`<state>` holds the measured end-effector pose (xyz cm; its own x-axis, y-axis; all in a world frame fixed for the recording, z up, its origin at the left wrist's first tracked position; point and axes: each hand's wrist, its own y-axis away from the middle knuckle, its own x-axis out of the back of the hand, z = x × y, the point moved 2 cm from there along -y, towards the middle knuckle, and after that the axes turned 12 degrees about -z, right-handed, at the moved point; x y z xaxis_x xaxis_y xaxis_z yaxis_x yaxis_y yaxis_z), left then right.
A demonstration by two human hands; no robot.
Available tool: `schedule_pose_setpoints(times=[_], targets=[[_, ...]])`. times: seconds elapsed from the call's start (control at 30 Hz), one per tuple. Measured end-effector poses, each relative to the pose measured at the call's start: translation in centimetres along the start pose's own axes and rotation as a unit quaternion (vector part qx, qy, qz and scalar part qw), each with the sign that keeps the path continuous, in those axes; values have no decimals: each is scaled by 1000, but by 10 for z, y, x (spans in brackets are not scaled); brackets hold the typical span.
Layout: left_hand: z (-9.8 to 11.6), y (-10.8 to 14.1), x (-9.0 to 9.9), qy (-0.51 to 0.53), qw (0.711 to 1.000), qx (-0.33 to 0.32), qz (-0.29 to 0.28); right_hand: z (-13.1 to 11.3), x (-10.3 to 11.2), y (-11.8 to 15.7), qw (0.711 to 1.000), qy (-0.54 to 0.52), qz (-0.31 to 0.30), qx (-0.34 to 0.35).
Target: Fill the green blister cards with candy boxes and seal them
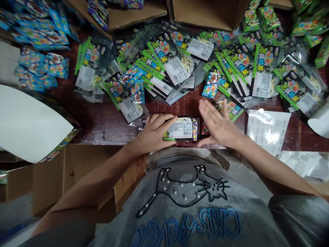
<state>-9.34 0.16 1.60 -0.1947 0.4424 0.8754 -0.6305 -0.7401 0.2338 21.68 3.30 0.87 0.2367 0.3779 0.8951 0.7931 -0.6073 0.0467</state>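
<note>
My left hand [154,133] grips the left end of a black and green printed candy packet [181,127] at the table's front edge, fingers over the top and thumb along the lower edge. A white barcode label faces up on it. At its right end shows a small purple candy box [195,129]. My right hand [218,124] is open just right of the packet, fingers stretched and thumb apart, holding nothing. Partly hidden beneath that hand is a small red item [205,128]. A blue candy packet [212,84] lies beyond its fingertips.
Overlapping printed bags [164,58] spread across the dark red table [105,128]. Blue packets [38,68] are heaped at left, green boxes [269,17] at back right. Cardboard boxes [138,15] border the back. A label sheet [268,127] overhangs the front edge at right.
</note>
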Motion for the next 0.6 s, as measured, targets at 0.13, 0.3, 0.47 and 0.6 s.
schedule_pose_setpoints(times=[0.13,0.3,0.47,0.6], targets=[[-2,-3,-2,-7,999,42,-4,23,14,18,999,34,-23,-31],[3,-8,-2,27,999,33,-20,36,14,16,998,-43,-18,35],[9,-11,-7,59,998,17,-13,34,10,4,994,-77,-49,65],[9,-14,-10,54,998,27,-6,32,8,-2,997,-40,-26,53]])
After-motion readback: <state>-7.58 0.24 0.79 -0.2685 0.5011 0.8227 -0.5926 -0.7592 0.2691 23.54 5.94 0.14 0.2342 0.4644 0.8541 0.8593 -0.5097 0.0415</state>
